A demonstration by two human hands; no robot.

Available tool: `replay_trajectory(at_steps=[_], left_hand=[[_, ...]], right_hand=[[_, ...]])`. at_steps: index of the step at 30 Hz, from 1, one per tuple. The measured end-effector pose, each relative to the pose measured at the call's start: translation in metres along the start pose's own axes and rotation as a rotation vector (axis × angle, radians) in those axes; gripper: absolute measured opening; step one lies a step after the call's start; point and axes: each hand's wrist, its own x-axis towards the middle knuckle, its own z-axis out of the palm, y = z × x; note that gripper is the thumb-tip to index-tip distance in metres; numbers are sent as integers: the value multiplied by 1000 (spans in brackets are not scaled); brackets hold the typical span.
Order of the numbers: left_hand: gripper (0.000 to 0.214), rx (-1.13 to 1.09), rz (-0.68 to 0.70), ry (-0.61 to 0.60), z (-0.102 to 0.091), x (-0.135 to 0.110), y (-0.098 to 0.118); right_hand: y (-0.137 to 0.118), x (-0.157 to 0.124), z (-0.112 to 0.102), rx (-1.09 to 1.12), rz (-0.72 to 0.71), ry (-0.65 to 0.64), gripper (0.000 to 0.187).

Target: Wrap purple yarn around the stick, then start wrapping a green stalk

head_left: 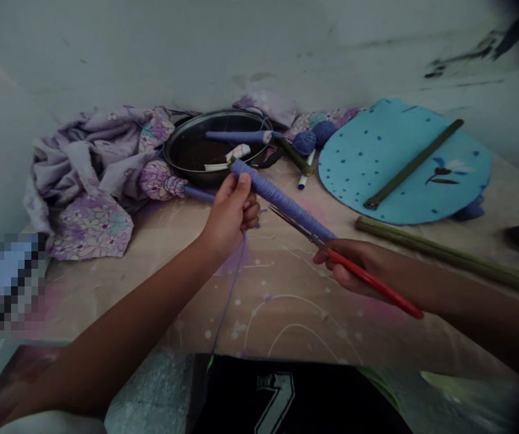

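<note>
A stick wrapped in blue-purple yarn [286,202] slants across the middle of the view, its bare greenish tip showing at the upper left. My left hand [232,211] pinches it near that tip, thumb on top. From under these fingers a loose strand of yarn [231,289] runs down past the table's front edge. My right hand [354,265] is closed around scissors with a red handle [377,283]. Their blades [293,224] point up-left, just below the wrapped stick. The stick's lower end meets my right fingers; whether they grip it too is hidden.
Behind my left hand stands a dark pan [182,172] with another wrapped stick [236,137] across it. Crumpled floral cloth [91,163] lies left. A blue round mat [345,157] bears a green stick [415,163]; a longer stick [444,256], yarn balls [304,143] and a marker [307,172] lie nearby.
</note>
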Motion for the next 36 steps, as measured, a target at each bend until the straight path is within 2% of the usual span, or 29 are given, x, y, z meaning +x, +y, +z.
replay_trajectory(at_steps=[7,11,16,23,28,33,36], left_hand=[[17,39,-136,-77,-2,1,-5],[20,44,-191,-74,-10,2,-9],[26,41,-244,-72,-18,4,-13],[28,6,-316,-21,-21,3,-19],[30,13,-326,-29,-23,3,-23],[26,23,-346,-72,-25,3,-24],[26,24,-343,-74,-25,3,-24]], right_hand=[[-26,11,-5,-21,47,-26,41],[-22,22,-3,-67,80,-22,39],[-19,29,4,-215,139,52,38],[-18,34,10,-398,49,148,28],[-18,38,11,-379,48,126,26],[-16,42,10,-551,137,147,36],[-14,43,10,-567,172,114,36]])
